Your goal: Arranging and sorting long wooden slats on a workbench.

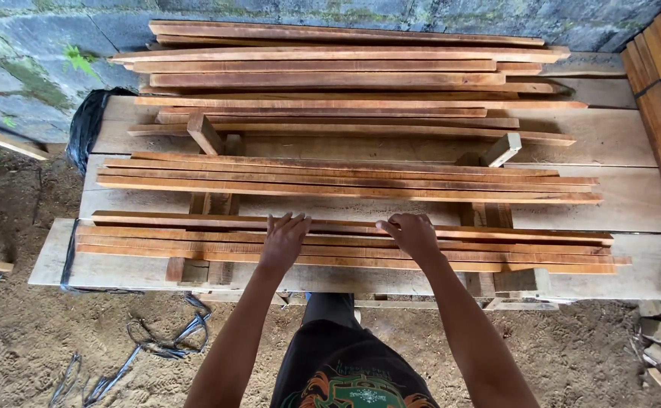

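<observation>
On the plank table (632, 204), the nearest bundle of slats (345, 245) is sitting on small crosspieces (194, 268), and with the left hand (283, 240) lying flat, fingers spread, and the right hand (413, 234) curling loosely over one slat, gripping nothing firmly, an uneven push is risking slats sliding off.

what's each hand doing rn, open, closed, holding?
Left hand: open, flat on the nearest bundle of wooden slats.
Right hand: fingers curled over the same slats; a firm grip cannot be told.

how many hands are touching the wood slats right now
2: the left hand lies flat on the nearest bundle of slats, and the right hand rests beside it.
</observation>
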